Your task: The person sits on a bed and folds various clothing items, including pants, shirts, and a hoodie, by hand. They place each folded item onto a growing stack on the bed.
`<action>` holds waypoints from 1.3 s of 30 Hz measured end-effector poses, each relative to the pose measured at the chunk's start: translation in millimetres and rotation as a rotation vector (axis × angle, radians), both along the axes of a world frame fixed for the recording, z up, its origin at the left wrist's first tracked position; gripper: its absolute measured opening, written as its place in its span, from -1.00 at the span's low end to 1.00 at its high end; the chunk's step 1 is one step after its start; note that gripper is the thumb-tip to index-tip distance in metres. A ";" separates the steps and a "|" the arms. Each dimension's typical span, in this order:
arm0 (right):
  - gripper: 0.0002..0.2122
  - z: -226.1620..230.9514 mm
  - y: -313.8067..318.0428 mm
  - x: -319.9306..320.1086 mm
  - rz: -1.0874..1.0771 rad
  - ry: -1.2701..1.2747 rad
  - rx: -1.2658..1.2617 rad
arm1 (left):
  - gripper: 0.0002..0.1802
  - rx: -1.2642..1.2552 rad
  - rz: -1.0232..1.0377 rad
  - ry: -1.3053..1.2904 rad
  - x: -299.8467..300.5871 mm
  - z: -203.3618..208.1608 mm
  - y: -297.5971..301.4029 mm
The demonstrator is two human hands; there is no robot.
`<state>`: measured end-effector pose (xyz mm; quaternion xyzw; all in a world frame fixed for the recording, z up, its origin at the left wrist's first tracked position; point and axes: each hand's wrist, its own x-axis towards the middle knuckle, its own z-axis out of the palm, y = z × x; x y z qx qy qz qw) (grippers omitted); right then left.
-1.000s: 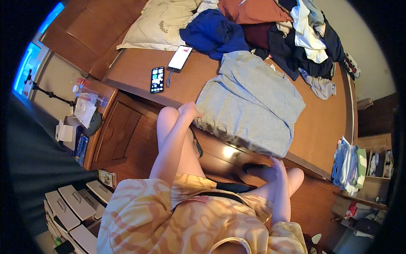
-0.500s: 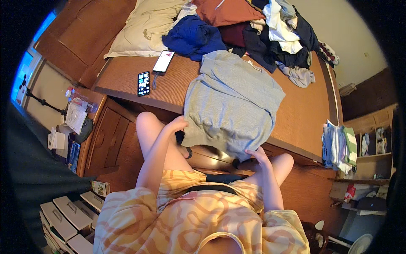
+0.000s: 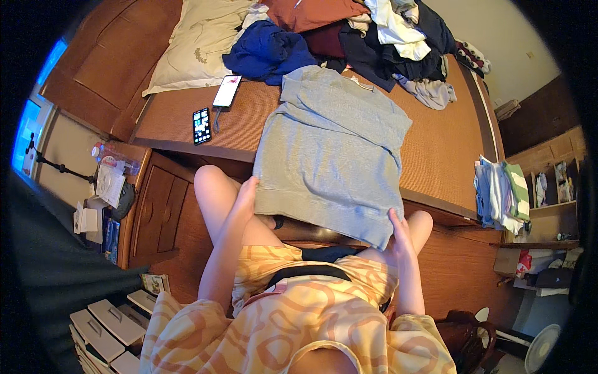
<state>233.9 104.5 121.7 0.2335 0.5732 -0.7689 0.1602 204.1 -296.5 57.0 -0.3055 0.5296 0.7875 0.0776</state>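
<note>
A grey sweatshirt (image 3: 330,156) is spread over the bed's front edge, its ribbed hem hanging toward me above my lap. My left hand (image 3: 247,194) grips the left corner of that hem. On the other side, my right hand (image 3: 400,229) pinches the right hem corner between thumb and fingers. The hem is stretched fairly straight between both hands. The neck end of the sweatshirt lies farther back on the brown woven mat (image 3: 436,156), close to the heaped clothes. Its sleeves are not plainly seen.
Behind the sweatshirt lie a navy garment (image 3: 271,53), an orange-brown cloth (image 3: 311,14) and a mixed clothes pile (image 3: 398,56). Two phones (image 3: 202,126) rest left of it, near a beige pillow (image 3: 193,50). Folded clothes (image 3: 500,192) stand right. A wooden nightstand (image 3: 161,215) is left.
Both hands have drawn the hem apart and flattened it; the right hand moved outward to the right, the left slightly left. The sweatshirt looks smoother and wider. The whole view shifted slightly.
</note>
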 end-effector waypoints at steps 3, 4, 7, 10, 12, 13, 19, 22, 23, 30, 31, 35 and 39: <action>-0.62 -19.3 40.6 0.1 0.028 0.168 0.290 | -0.65 -0.183 -0.026 0.140 23.3 51.7 -1.3; -0.61 -25.3 52.0 2.2 0.061 0.222 0.394 | -0.66 -0.185 -0.065 0.119 31.1 72.1 1.2; -0.61 37.3 51.2 18.4 0.095 0.001 0.390 | -0.66 -0.229 -0.177 0.040 65.1 99.6 -0.6; -0.56 69.0 49.0 44.6 -0.010 0.010 0.396 | -0.63 -0.277 -0.266 -0.065 97.6 101.2 -3.8; -0.53 82.9 50.2 60.0 -0.112 0.049 0.296 | -0.59 -0.253 -0.209 -0.172 109.5 129.4 12.8; -0.51 92.1 43.8 62.3 -0.149 0.069 0.242 | -0.56 -0.179 -0.165 -0.132 112.9 128.6 12.2; -0.59 68.3 80.2 0.6 -0.277 0.193 0.116 | -0.61 0.305 -0.170 0.159 64.8 83.9 -28.4; -0.52 44.4 128.8 -98.0 -0.154 0.439 -0.166 | -0.69 0.490 -0.051 0.281 -43.7 105.4 -6.7; -0.47 48.8 104.7 -135.3 -0.182 0.465 -0.224 | -0.62 0.577 -0.057 0.376 -75.1 102.1 -9.7; -0.20 -92.3 94.8 -242.9 0.107 0.455 0.618 | -0.22 -1.191 -0.504 0.577 -145.4 -17.1 -11.1; -0.23 -101.9 84.1 -229.8 0.096 0.242 0.766 | -0.18 -1.282 -0.564 0.381 -124.7 -29.0 -7.4; -0.21 -127.2 80.2 -192.3 0.134 0.043 1.113 | -0.12 -1.247 -0.500 0.031 -101.7 -45.2 -2.0; -0.33 -117.6 76.6 -184.6 -0.014 0.006 1.250 | -0.10 -1.188 -0.537 0.009 -102.3 -16.6 3.6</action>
